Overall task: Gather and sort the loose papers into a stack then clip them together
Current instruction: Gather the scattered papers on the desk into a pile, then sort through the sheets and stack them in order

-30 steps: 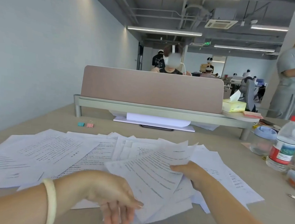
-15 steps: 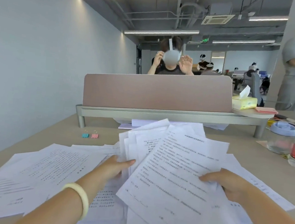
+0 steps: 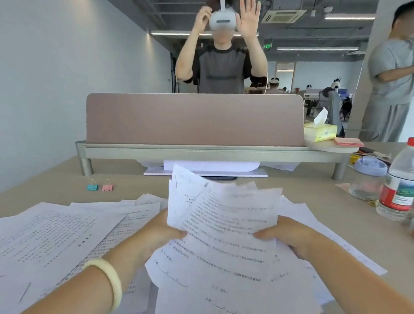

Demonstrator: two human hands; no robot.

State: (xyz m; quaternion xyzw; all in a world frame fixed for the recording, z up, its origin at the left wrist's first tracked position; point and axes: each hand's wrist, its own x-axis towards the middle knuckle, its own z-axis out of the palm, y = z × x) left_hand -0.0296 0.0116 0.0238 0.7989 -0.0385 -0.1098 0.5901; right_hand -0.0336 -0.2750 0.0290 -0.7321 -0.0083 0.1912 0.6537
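Observation:
A bundle of printed white papers [image 3: 222, 236] is lifted off the table, tilted toward me, its sheets uneven at the top. My left hand [image 3: 161, 231] grips the bundle's left edge and my right hand [image 3: 287, 234] grips its right edge. More loose papers [image 3: 44, 236] lie spread over the table to the left, and a few show under the bundle at the right [image 3: 322, 221]. Two binder clips, one blue [image 3: 92, 186] and one pink [image 3: 107, 186], sit on the table beyond the loose sheets at the left.
A desk divider [image 3: 194, 119] crosses the table ahead, with a person in a headset behind it. At the right stand a water bottle [image 3: 402, 179], a lidded jar [image 3: 367, 177] and a tissue box [image 3: 319, 131]. Another person stands at far right.
Both hands have gathered sheets from the table into one bundle and raised it upright. The left hand moved from the table edge to the bundle's left side. The view has tilted.

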